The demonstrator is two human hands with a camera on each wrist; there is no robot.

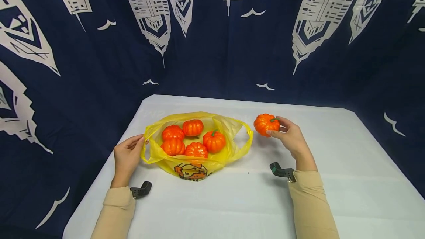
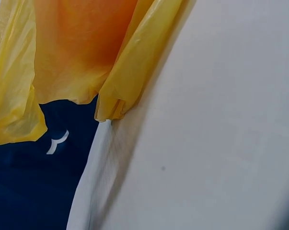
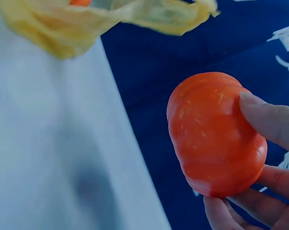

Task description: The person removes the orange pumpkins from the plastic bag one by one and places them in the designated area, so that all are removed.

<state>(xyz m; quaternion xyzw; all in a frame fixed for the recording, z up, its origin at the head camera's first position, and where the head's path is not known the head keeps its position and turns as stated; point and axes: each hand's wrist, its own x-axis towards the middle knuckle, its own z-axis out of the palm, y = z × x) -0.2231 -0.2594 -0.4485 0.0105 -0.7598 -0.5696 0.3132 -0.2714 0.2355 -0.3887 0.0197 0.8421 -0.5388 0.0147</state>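
A yellow plastic bag (image 1: 232,154) lies with its mouth spread on the white table, several small orange pumpkins (image 1: 214,141) inside it. At its left end, my left hand (image 1: 127,156) pinches the bag's handle loop between thumb and fingers. To the right of the bag, my right hand (image 1: 292,137) grips another orange pumpkin (image 1: 266,124) with a green stem, raised above the tabletop. The right wrist view shows this pumpkin (image 3: 211,139) between the thumb and fingers. In the left wrist view the bag (image 2: 139,57) fills the upper left and the left hand is out of frame.
The white table (image 1: 348,194) extends to the right and in front of the bag. A dark blue curtain (image 1: 212,58) printed with white buildings and birds hangs behind it. Small black wrist cameras (image 1: 282,170) sit at both sleeves.
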